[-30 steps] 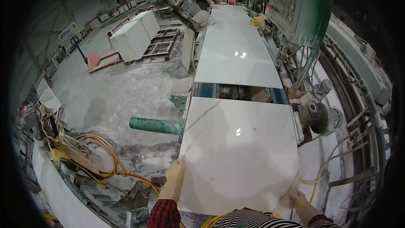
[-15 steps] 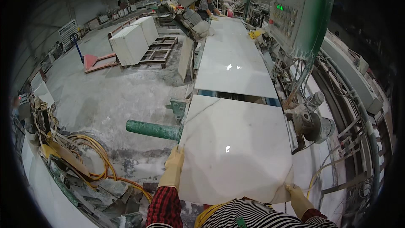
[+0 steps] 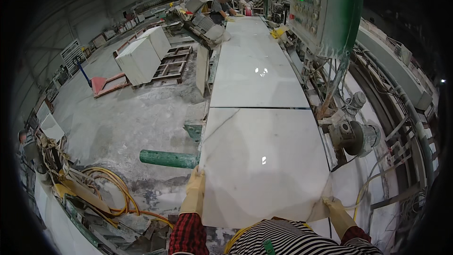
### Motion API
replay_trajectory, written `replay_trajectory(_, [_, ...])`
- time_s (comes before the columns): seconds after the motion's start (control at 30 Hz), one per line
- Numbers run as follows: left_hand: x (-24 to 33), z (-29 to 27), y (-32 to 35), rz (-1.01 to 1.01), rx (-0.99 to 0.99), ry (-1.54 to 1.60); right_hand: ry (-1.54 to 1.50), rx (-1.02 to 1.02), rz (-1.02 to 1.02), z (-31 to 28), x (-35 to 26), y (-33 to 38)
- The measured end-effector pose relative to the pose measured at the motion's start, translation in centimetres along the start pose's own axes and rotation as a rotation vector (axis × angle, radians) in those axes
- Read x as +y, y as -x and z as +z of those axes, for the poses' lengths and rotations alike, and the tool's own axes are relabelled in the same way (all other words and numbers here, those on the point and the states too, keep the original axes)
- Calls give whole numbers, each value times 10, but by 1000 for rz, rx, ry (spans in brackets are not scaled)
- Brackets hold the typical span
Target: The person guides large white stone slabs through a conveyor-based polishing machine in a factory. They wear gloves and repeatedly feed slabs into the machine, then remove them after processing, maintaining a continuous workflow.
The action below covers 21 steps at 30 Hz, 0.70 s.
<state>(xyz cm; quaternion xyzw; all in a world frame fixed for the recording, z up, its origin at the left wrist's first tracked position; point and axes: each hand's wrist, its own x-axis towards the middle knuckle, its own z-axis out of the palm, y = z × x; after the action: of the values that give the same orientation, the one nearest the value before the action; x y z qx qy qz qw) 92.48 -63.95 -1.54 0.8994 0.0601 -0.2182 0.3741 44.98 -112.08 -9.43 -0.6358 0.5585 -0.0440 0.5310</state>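
A white polished stone slab (image 3: 266, 184) with faint grey veins lies flat in front of me. My left hand (image 3: 194, 186), in a cream glove, is closed on its left edge near the front. On the opposite side, my gloved right hand (image 3: 334, 208) grips the slab's near right corner. Some of the fingers are hidden by the slab. Just beyond it lies another white slab (image 3: 255, 85) on the same line, with a thin dark seam between the two. Both slabs reflect overhead lights.
A control cabinet (image 3: 325, 19) and a motor (image 3: 356, 137) flank the line on the right. A green roller (image 3: 167, 158) juts out left, above yellow hoses (image 3: 118, 189). Stacked slabs (image 3: 139, 61) and a red pallet jack (image 3: 106, 85) stand farther left. Another person (image 3: 221, 7) works at the far end.
The wide gap between the near slab and the farther one has narrowed to a thin seam. Both my hands still hold the near slab. My view has shifted slightly.
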Motion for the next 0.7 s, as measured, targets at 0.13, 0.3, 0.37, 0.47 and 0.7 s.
replay_trajectory(0.13, [8, 2, 1, -14, 35, -55, -26, -40, -5, -3, 3, -9])
replay_trajectory(0.3, [13, 2, -2, 37, 0, 63, -38, -14, 8, 1, 0, -22])
replay_trajectory(0.37, [20, 1, 0, 35, -7, 63, 49, 55, 17, 3, 2, -23])
replay_trajectory(0.47, [29, 0, 4, 16, 42, -36, -56, -71, -49, 0, -9, -11])
replay_trajectory(0.7, [15, 10, -18, -13, 25, 100, 7, 24, 63, 6, -44, 0])
